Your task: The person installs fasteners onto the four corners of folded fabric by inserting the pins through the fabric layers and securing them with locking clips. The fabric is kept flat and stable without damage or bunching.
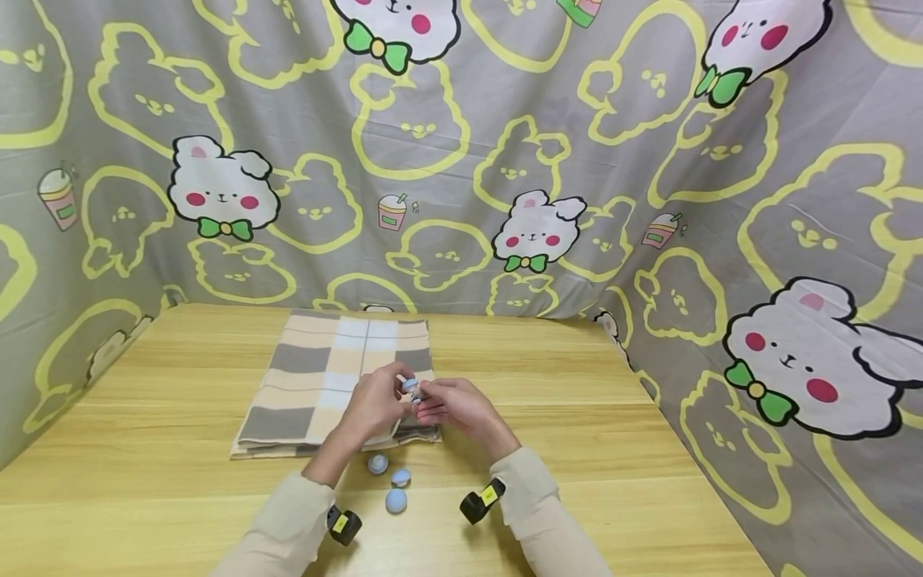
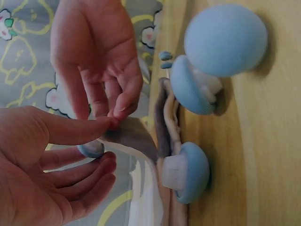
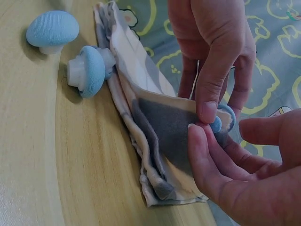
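Observation:
My left hand (image 1: 376, 401) and right hand (image 1: 461, 407) meet at the near right corner of a folded plaid blanket (image 1: 288, 393). Between their fingertips is a mushroom-shaped quilt clip with a blue cap (image 3: 228, 114) and a small blue button (image 3: 215, 125) at the grey corner. My left thumb presses beside the button in the right wrist view, and my right fingers pinch from the other side. In the left wrist view the cap (image 2: 91, 149) shows its pale underside against my left fingers; the rest of the clip is hidden.
Three more blue mushroom-shaped clips lie on the wooden table (image 1: 613, 465) in front of the blanket: a left one (image 1: 378, 464), a middle one (image 1: 401, 478) and a near one (image 1: 396, 501). A patterned curtain (image 1: 433, 160) surrounds the table's back and sides.

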{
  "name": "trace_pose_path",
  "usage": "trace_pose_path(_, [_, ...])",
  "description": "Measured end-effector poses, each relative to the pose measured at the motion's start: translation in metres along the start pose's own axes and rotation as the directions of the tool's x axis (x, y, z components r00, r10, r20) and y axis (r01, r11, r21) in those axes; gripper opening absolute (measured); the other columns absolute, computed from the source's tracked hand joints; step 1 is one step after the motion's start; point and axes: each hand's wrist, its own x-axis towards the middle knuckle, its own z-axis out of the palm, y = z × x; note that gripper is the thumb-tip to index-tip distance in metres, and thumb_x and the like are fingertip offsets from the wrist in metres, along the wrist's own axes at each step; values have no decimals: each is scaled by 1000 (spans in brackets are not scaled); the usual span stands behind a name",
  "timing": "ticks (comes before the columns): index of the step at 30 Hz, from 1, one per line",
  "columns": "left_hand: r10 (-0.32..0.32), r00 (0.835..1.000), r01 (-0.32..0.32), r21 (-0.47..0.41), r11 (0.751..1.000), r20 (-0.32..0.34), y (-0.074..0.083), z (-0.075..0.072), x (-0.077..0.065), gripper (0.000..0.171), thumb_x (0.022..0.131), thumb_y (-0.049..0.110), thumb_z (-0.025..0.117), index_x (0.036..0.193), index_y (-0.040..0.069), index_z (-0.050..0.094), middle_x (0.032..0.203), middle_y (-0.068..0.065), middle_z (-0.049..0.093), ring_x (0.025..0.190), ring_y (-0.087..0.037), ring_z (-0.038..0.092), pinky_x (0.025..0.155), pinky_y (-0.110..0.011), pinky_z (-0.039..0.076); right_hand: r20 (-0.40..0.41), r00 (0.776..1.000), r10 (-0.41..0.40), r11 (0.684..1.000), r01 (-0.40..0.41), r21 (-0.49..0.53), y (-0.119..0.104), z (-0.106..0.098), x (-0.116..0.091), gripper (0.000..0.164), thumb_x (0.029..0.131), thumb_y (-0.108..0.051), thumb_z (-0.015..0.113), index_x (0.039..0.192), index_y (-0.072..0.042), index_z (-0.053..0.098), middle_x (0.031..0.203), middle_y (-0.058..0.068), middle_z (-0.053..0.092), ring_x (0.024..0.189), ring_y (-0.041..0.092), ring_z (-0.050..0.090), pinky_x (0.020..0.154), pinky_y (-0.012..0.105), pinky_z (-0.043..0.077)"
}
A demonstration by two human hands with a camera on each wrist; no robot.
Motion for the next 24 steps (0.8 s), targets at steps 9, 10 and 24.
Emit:
trace_pose_path(9, [5,1000,-4,35,999,-20,0,3,0,34,72,4,86,102,4,68,87,-11,74,74,-16,65,65,-32,52,-16,1000,-1,1000,1,7,0,0,0,27,104,-13,52,109,11,62,77,3,69,70,10,68,76,27,60])
trace_pose_path(10, [3,1000,-3,34,999,-18,-1,3,0,34,73,5,86,101,4,68,86,-10,73,73,-16,65,65,-32,52,-16,1000,0,1000,0,6,0,0,-1,27,104,-13,52,110,11,62,78,3,69,70,10,68,76,27,60])
trace_pose_path(24, [-90,990,91,8,996,-108,-13,-31,4,36,82,21,82,109,0,70,92,-12,74,79,-22,68,67,-34,51,-159,987,-29,999,32,17,-10,-7,-3,40,106,-15,49,133,14,53,101,22,70,76,13,68,76,26,59])
